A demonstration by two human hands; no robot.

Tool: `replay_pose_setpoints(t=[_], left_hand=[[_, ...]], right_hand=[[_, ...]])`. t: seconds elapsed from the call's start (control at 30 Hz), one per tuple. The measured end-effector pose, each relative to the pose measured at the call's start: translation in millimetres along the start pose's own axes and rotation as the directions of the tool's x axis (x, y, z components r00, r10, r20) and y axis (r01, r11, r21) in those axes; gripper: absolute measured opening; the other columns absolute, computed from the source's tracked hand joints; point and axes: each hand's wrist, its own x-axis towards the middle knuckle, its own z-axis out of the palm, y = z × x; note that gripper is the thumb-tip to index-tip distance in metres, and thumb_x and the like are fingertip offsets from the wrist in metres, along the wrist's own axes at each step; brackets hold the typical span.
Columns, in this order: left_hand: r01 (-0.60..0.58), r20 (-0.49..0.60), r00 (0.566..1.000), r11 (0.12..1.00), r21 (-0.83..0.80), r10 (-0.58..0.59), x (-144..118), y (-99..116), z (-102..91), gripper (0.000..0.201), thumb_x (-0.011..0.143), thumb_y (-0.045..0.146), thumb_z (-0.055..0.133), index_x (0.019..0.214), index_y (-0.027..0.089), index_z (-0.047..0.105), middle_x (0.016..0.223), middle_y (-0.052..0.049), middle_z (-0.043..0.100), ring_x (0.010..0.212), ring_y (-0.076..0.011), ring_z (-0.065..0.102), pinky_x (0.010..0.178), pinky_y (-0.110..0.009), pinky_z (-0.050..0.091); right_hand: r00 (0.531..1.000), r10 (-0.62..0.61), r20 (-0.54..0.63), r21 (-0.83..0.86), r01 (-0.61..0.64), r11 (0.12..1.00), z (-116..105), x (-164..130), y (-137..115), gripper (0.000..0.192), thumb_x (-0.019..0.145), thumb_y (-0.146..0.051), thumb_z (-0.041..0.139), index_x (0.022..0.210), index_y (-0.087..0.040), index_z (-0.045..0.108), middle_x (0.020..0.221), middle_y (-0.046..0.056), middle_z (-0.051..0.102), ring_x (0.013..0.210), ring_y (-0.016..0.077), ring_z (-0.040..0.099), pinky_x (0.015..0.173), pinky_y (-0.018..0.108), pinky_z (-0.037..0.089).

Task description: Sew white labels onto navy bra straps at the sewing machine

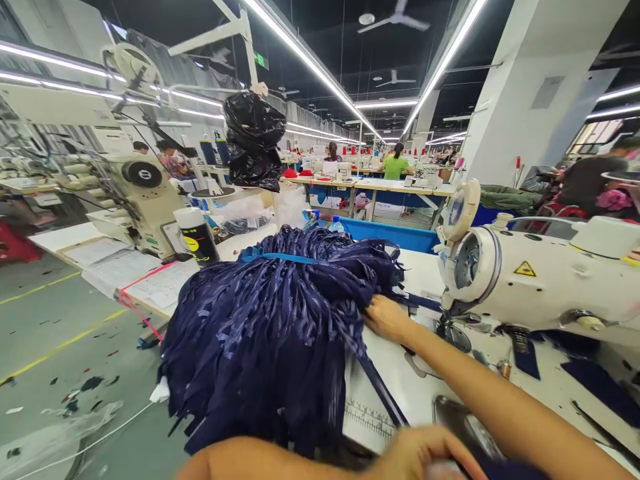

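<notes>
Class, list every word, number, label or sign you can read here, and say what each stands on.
No text is legible.
Yellow warning triangle on the sewing machine: symbol only.
Black bottle label: blurred.
Green ceiling sign: too small.
Printed ruler scale on the table: numbers blurred.

The left hand [425, 453] was motion-blurred and cut by the bottom edge — its grip could not be told. The right hand [385, 317] had its fingertips buried in the heap of navy strips [270, 320]. The sewing machine [540, 280] ran off the right edge — its needle area lay hidden. Distant workers [395, 163] were too small to make out.
</notes>
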Motion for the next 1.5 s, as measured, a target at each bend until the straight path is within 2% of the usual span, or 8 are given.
replay_pose_setpoints(t=[0.13,0.37,0.6,0.77,0.97,1.07,1.23,1.5], left_hand=[[-0.201,-0.354,0.917,0.98,-0.008,0.185,7,39,-22.1,0.026,0.064,0.034,0.067,0.08,0.016,0.058,0.065,-0.001,0.059,0.058,-0.0092,0.053,0.062,-0.021,0.041],[-0.256,-0.435,0.865,0.966,0.044,0.249,14,43,-29.6,0.037,0.067,0.02,0.06,0.101,0.015,0.047,0.082,-0.004,0.063,0.071,-0.0142,0.061,0.074,-0.028,0.042],[-0.2,-0.372,0.896,0.968,0.154,0.244,8,42,-3.3,0.048,0.068,0.022,0.059,0.111,0.015,0.041,0.085,-0.004,0.064,0.071,-0.0137,0.062,0.074,-0.027,0.043],[-0.159,-0.348,0.91,0.965,0.21,0.226,6,37,7.1,0.045,0.067,0.024,0.061,0.108,0.013,0.046,0.075,-0.003,0.064,0.067,-0.0131,0.059,0.072,-0.027,0.043],[-0.084,-0.365,0.888,0.878,0.472,0.281,4,38,3.4,0.019,0.068,0.031,0.059,0.066,0.012,0.061,0.064,-0.001,0.057,0.063,-0.011,0.049,0.063,-0.022,0.038],[-0.063,-0.353,0.893,0.856,0.513,0.278,2,44,-1.0,0.022,0.067,0.034,0.06,0.069,0.012,0.063,0.064,0.0,0.056,0.062,-0.0109,0.046,0.059,-0.021,0.036],[-0.042,-0.251,0.933,0.769,0.637,0.259,10,57,-9.4,0.021,0.069,0.033,0.056,0.07,0.013,0.064,0.061,0.001,0.057,0.055,-0.0103,0.046,0.053,-0.021,0.035],[-0.134,0.133,0.869,-0.032,0.99,0.477,70,60,-5.1,0.016,0.075,0.01,0.042,0.079,0.017,0.056,0.079,-0.004,0.059,0.072,-0.0163,0.055,0.065,-0.027,0.041]], right_hand=[[0.996,-0.051,0.073,0.018,0.05,0.999,-13,-18,2,0.02,0.081,-0.024,0.046,0.086,-0.011,0.06,0.086,0.012,0.061,0.081,0.0211,0.054,0.077,0.035,0.041],[0.975,0.155,-0.156,0.426,-0.075,0.902,-48,-90,-6,0.021,0.078,-0.017,0.037,0.079,-0.016,0.058,0.083,0.009,0.058,0.082,0.0189,0.051,0.075,0.034,0.04],[0.857,0.5,0.121,0.958,-0.232,0.166,-83,-132,-33,0.031,0.083,-0.036,0.038,0.067,-0.016,0.056,0.066,0.001,0.058,0.066,0.0134,0.053,0.069,0.029,0.04],[0.744,0.649,0.159,0.981,-0.194,-0.018,-87,-137,-49,0.031,0.068,-0.041,0.06,0.055,-0.017,0.048,0.051,-0.005,0.049,0.052,0.0095,0.046,0.058,0.026,0.037],[0.721,0.686,0.097,0.981,-0.185,0.055,-93,-149,-56,0.03,0.07,-0.043,0.056,0.055,-0.017,0.049,0.053,-0.002,0.053,0.052,0.0095,0.048,0.06,0.026,0.039],[0.76,0.647,0.067,0.879,-0.352,0.322,-93,-170,-35,0.026,0.078,-0.039,0.044,0.074,-0.017,0.056,0.066,0.001,0.061,0.059,0.0117,0.054,0.063,0.027,0.043],[0.616,0.787,-0.046,0.409,-0.707,0.577,-87,-214,23,0.023,0.078,-0.024,0.038,0.082,-0.015,0.059,0.072,0.005,0.062,0.065,0.0161,0.055,0.063,0.03,0.041],[0.753,0.658,-0.014,0.075,-0.656,0.751,-75,-193,28,0.024,0.081,-0.03,0.046,0.089,-0.016,0.063,0.096,0.01,0.059,0.091,0.0247,0.049,0.077,0.037,0.034]])
